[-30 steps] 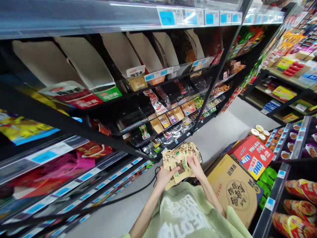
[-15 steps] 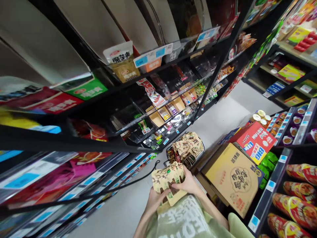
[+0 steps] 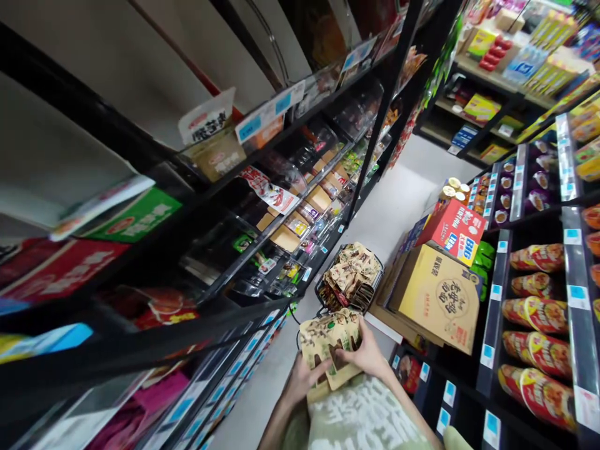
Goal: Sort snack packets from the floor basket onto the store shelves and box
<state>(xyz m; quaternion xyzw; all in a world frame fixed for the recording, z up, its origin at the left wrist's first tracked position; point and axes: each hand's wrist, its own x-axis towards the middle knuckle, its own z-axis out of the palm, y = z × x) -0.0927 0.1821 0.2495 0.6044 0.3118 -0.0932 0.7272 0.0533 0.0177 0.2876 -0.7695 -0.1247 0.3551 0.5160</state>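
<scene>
Close to my body I hold several beige snack packets (image 3: 330, 334) with brown and green print, fanned against one another. My left hand (image 3: 302, 378) grips their lower left side, thumb across the front. On the right side my right hand (image 3: 365, 350) is closed round them, its thumb also on the front. The far fingers of both hands are hidden behind the packets. Beyond them on the floor stands a dark basket (image 3: 380, 275) heaped with similar beige packets (image 3: 351, 269).
A black shelf rack (image 3: 281, 215) with small snack packs runs along the left. Cartons, among them a yellow-brown box (image 3: 438, 300) and a red box (image 3: 452, 228), stand at the right. Beside them a shelf holds red and yellow cup noodles (image 3: 537, 312). Pale floor (image 3: 389, 194) runs between.
My view has turned to the right, so more of the cup noodle shelf and the far shelves shows. Both hands still hold the packets, with little change in grip.
</scene>
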